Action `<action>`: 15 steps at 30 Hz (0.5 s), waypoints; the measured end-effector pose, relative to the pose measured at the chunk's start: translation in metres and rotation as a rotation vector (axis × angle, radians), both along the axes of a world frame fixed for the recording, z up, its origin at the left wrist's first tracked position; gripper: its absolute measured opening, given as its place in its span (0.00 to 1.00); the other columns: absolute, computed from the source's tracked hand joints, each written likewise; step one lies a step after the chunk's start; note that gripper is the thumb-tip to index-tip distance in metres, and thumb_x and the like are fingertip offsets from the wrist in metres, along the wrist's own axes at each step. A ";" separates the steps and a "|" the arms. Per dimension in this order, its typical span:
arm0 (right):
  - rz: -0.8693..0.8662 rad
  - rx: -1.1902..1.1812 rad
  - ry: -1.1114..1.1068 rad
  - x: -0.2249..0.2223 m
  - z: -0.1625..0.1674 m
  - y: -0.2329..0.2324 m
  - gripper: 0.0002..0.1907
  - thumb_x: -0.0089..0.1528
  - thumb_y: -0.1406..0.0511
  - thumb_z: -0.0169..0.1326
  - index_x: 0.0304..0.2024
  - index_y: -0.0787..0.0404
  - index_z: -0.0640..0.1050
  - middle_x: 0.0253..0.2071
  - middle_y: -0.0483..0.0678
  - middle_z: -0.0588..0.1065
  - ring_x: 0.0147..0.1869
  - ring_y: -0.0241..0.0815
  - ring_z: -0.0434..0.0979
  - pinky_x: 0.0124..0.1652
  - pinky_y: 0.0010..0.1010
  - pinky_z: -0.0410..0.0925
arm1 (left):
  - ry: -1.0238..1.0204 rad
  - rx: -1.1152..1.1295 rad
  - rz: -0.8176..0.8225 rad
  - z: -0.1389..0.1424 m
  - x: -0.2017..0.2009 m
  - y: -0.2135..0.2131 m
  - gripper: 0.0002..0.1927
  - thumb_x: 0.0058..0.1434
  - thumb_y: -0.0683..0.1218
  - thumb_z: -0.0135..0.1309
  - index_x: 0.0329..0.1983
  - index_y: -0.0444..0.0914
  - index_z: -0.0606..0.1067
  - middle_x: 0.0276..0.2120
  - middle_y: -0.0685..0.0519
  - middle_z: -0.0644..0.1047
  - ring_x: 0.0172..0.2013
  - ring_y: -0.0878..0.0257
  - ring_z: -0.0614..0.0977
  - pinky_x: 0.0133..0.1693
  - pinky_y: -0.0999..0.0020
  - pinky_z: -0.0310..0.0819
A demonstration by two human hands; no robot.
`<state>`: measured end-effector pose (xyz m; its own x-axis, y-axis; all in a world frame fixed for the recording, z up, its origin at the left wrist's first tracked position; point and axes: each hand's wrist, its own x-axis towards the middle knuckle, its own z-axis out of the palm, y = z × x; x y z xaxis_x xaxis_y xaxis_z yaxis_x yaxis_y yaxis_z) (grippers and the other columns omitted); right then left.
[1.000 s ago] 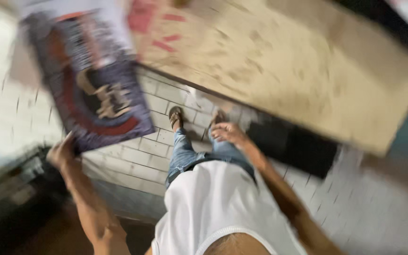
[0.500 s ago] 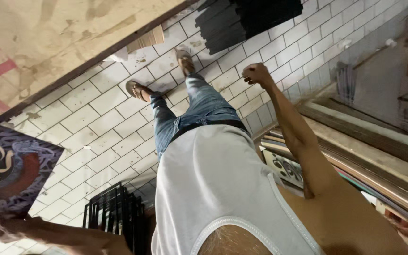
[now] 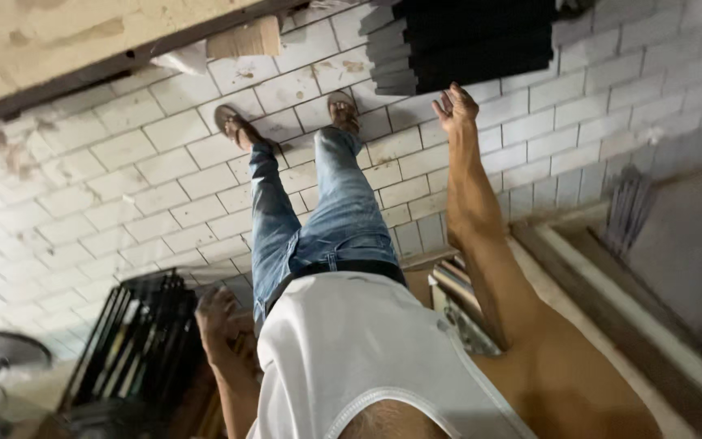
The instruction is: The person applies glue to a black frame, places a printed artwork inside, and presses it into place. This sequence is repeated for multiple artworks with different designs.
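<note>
At the near left, a black rack (image 3: 136,341) is touched by the left hand (image 3: 217,313), grip unclear; nothing is held in the open right hand (image 3: 455,106), far right.

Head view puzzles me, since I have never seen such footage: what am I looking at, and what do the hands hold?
There is no machine here. A person wears a camera on the head, and it looks down their own body: white vest, jeans and sandals on a white tiled floor. The right hand is spread open and empty beside a stack of dark flat panels. The left hand is low beside a dark rack; blur hides whether it grips anything.
</note>
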<state>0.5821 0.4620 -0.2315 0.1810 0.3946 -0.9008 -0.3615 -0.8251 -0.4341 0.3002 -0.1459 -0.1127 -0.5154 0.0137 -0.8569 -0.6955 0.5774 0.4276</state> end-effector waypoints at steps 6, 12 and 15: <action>-0.104 0.097 0.334 0.000 -0.034 0.005 0.12 0.61 0.70 0.62 0.47 0.62 0.77 0.44 0.52 0.79 0.48 0.51 0.80 0.46 0.48 0.76 | 0.093 -0.192 -0.115 0.000 0.046 0.004 0.22 0.63 0.46 0.59 0.57 0.30 0.75 0.39 0.45 0.81 0.37 0.60 0.83 0.38 0.66 0.79; -0.034 0.042 0.281 0.039 -0.015 -0.045 0.15 0.60 0.71 0.59 0.50 0.64 0.76 0.52 0.55 0.76 0.54 0.56 0.76 0.53 0.61 0.74 | 0.342 -0.120 -0.153 0.002 0.030 0.002 0.27 0.61 0.50 0.63 0.60 0.33 0.74 0.44 0.44 0.82 0.42 0.58 0.82 0.40 0.66 0.78; 0.052 0.019 0.251 0.048 0.021 -0.082 0.14 0.61 0.69 0.60 0.49 0.64 0.76 0.50 0.54 0.76 0.54 0.54 0.78 0.53 0.55 0.74 | 0.472 -0.171 -0.242 0.005 0.021 0.006 0.27 0.61 0.53 0.64 0.59 0.35 0.75 0.44 0.43 0.84 0.45 0.57 0.85 0.45 0.63 0.78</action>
